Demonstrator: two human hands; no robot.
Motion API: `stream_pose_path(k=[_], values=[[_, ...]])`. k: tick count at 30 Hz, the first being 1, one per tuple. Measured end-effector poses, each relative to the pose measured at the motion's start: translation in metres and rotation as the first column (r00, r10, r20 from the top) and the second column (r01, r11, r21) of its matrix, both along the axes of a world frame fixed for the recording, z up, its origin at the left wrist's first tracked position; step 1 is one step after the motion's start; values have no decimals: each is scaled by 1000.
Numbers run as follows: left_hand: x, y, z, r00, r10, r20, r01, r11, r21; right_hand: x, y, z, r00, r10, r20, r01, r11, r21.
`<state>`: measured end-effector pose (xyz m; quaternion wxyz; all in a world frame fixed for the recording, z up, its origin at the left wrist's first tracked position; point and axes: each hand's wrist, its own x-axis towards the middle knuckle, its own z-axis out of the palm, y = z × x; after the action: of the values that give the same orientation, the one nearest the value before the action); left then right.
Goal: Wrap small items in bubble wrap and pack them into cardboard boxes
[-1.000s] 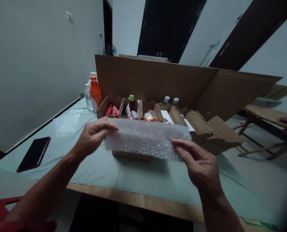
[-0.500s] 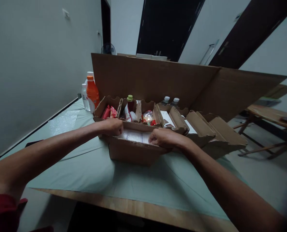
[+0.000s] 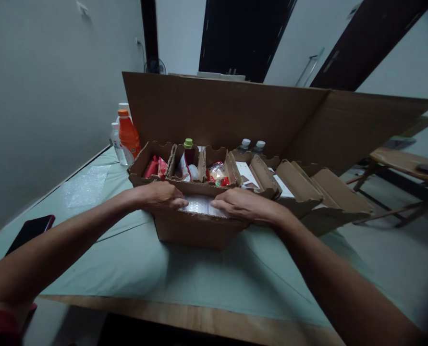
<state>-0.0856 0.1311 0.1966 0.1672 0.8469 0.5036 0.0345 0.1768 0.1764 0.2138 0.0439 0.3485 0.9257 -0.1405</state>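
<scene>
A small brown cardboard box (image 3: 195,230) stands on the green cloth in front of me, with clear bubble wrap (image 3: 198,205) showing in its open top. From the left side, my left hand (image 3: 163,196) reaches over the rim, fingers closed and thumb on the wrap. Opposite it, my right hand (image 3: 235,203) is closed at the right side, thumb and fingers pressed against the wrap. My fingertips are partly hidden by the box wall. Just behind stands a row of open cardboard bins, one with red packets (image 3: 155,167), another with a clear bag (image 3: 217,172).
An orange bottle (image 3: 128,134) stands at the back left beside clear ones. Loose bubble wrap (image 3: 86,185) and a dark phone (image 3: 30,233) lie on the left. A tall cardboard panel (image 3: 214,108) rises behind the bins; white cards (image 3: 247,176) sit in bins toward the right.
Both hands have shifted from fists at the box's ends to thumbs extended inward over the bubble wrap. The view has tilted slightly, bringing the phone out from behind my left arm.
</scene>
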Motion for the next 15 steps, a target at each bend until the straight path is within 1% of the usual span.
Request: stream_pose_path(k=[1, 2, 3, 4, 5, 6, 7, 8, 9, 10, 11, 12, 14, 15], values=[[0, 0, -1, 999, 0, 48, 2, 999, -53, 0, 0, -2, 999, 39, -31, -40, 998, -53], [-1, -2, -2, 993, 28, 111, -22, 998, -53, 2, -1, -4, 995, 49, -83, -55, 996, -76], [-3, -8, -4, 978, 72, 194, -74, 997, 1, 7, -5, -4, 987, 28, -159, -39, 997, -66], [-7, -17, -6, 948, 116, 295, -149, 985, 90, 16, -10, -4, 965, -18, -262, 9, 999, -35], [-11, -28, -10, 902, 151, 404, -245, 951, 189, 27, -18, -5, 921, -77, -381, 84, 996, 0], [-15, -42, -16, 842, 176, 510, -354, 894, 275, 40, -27, -8, 854, -145, -500, 187, 982, 34], [-20, -56, -26, 772, 201, 603, -467, 823, 324, 53, -37, -14, 772, -211, -600, 306, 950, 59], [-23, -70, -39, 699, 242, 673, -572, 753, 324, 66, -47, -22, 685, -264, -679, 416, 907, 67], [-26, -82, -54, 630, 291, 720, -653, 700, 289, 76, -56, -35, 613, -305, -729, 499, 864, 58], [-27, -91, -70, 574, 341, 745, -703, 672, 234, 84, -63, -50, 563, -345, -751, 553, 833, 32], [-28, -97, -87, 526, 388, 757, -728, 666, 164, 87, -69, -66, 538, -383, -751, 576, 817, -4], [-27, -99, -104, 486, 427, 763, -732, 675, 88, 87, -72, -84, 534, -421, -733, 575, 817, -51], [-24, -93, -129, 444, 458, 770, -683, 729, -40, 74, -72, -117, 546, -480, -686, 535, 831, -155], [-21, -87, -138, 433, 456, 777, -645, 759, -86, 64, -70, -130, 552, -497, -670, 507, 837, -204]])
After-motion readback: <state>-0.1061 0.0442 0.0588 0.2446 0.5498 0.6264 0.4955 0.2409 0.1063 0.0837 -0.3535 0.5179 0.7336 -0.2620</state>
